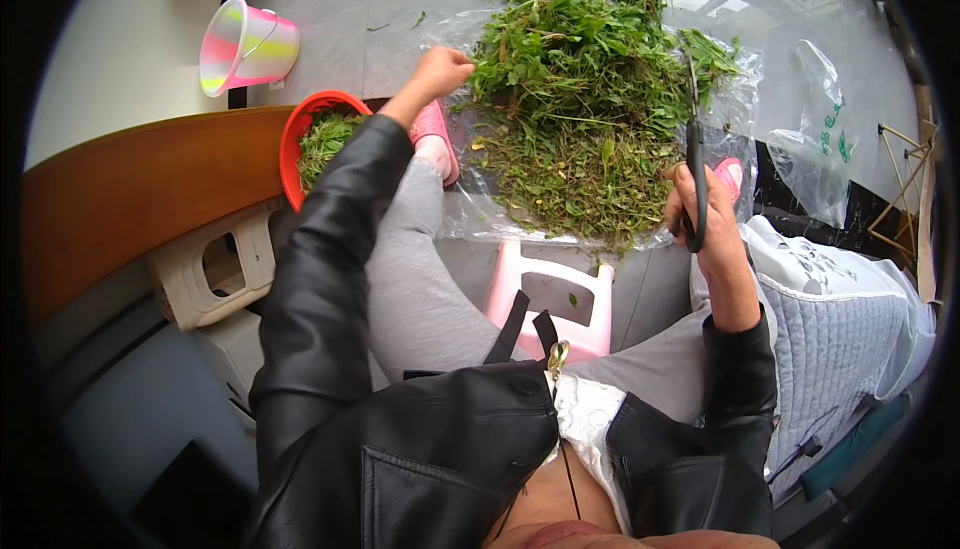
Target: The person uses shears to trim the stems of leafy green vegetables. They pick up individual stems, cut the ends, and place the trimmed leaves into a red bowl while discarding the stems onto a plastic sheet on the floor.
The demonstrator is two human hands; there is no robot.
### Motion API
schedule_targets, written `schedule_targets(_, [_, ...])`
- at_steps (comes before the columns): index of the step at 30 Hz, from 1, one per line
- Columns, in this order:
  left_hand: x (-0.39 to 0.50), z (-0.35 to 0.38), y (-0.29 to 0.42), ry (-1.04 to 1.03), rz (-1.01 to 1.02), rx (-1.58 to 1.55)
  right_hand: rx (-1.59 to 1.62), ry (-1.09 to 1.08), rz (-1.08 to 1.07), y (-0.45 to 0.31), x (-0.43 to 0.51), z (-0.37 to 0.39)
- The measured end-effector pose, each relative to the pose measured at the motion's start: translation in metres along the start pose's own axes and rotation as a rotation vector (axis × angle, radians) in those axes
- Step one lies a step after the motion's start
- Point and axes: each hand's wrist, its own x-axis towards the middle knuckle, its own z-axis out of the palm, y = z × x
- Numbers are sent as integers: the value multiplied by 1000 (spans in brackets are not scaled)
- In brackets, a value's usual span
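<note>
My right hand (709,211) grips a pair of black-handled scissors (695,147), with the blades pointing away from me over the right edge of a heap of leafy greens (574,61). At the left side of that heap is my left hand (444,70), its fingers curled together; whether they pinch a stem is hidden. Nearer to me, shorter and browner trimmings (585,174) lie spread out. Both lots rest on a clear plastic sheet (469,211) on the floor. Below my left forearm, a red basin (287,147) holds more cut greens (324,140).
A pink plastic stool (551,267) stands between my legs. On the left are a pink and yellow bucket (259,46), a curved wooden panel (165,151) and a beige stool (251,264). To the right lie a clear plastic bag (810,151) and a quilted cover (825,346).
</note>
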Motion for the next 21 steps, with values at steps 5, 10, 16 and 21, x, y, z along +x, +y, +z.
schedule_targets(5, [20,101,-13,90,-228,61,112,-8,-17,-10,-6,-14])
schedule_targets(10, [24,167,-28,79,-472,64,191,-54,28,-22,-12,-14])
schedule_targets(16, [36,196,-25,101,-437,84,141,-82,122,-25,-9,-4])
schedule_targets(21, [35,171,-18,82,-421,77,136,-79,113,-16,-2,-2])
